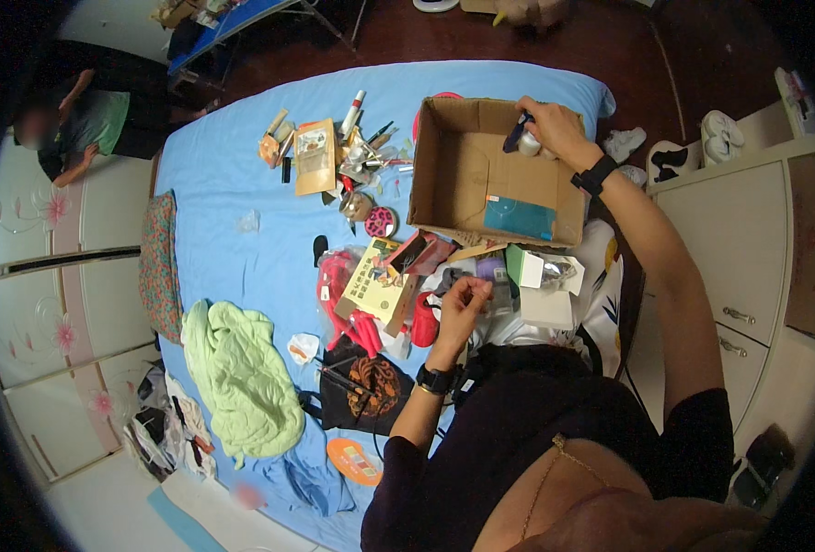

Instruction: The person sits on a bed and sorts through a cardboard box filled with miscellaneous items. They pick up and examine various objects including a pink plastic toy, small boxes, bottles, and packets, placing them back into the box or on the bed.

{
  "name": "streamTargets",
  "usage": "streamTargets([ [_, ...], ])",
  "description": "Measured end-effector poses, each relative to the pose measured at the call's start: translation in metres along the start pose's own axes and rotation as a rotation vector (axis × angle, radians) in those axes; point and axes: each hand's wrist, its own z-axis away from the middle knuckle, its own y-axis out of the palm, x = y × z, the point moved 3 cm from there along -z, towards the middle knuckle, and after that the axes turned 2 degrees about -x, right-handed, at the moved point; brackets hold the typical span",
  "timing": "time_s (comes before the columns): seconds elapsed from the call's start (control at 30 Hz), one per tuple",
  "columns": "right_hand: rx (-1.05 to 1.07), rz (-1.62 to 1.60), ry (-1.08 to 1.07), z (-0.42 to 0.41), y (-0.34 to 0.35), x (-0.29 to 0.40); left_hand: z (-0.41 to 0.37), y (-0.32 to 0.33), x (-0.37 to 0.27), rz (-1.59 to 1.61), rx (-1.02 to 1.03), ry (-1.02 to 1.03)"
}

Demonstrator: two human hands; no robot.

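My right hand (552, 131) reaches over the upper right corner of an open cardboard box (427, 162) and grips a dark blue item (516, 132). Small white containers (530, 143) show just under its fingers; whether it holds them too, I cannot tell. Flat on the box's floor lies a teal packet (520, 216). My left hand (464, 307) hovers near my body with its fingers curled and thumb near the fingertips; whether something small is between them is unclear. Beside it are a red cylindrical item (425, 320), a yellow printed box (378, 281) and an open green and white carton (544, 298).
On the blue-sheeted bed (235, 200), cosmetics and a kraft pouch (316, 157) lie left of the box. A leopard-print round case (380, 222), a green quilt (245, 386) and a black bag (366, 385) are also there. Another person (97, 124) is at the far left.
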Motion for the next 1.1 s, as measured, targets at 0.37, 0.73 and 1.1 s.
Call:
streamTargets([
  [0.37, 0.017, -0.157, 0.076, 0.029, -0.052, -0.002, 0.029, -0.079, 0.008, -0.036, -0.217, 0.059],
  [0.73, -0.048, -0.842, 0.417, 0.182, -0.093, 0.042, 0.016, -0.041, -0.036, -0.831, -0.071, 0.558],
  [1.1, -0.12, -0.934, 0.506, 0.241, -0.101, 0.06, -0.021, 0.026, 0.01, -1.847, 0.512, 1.092],
])
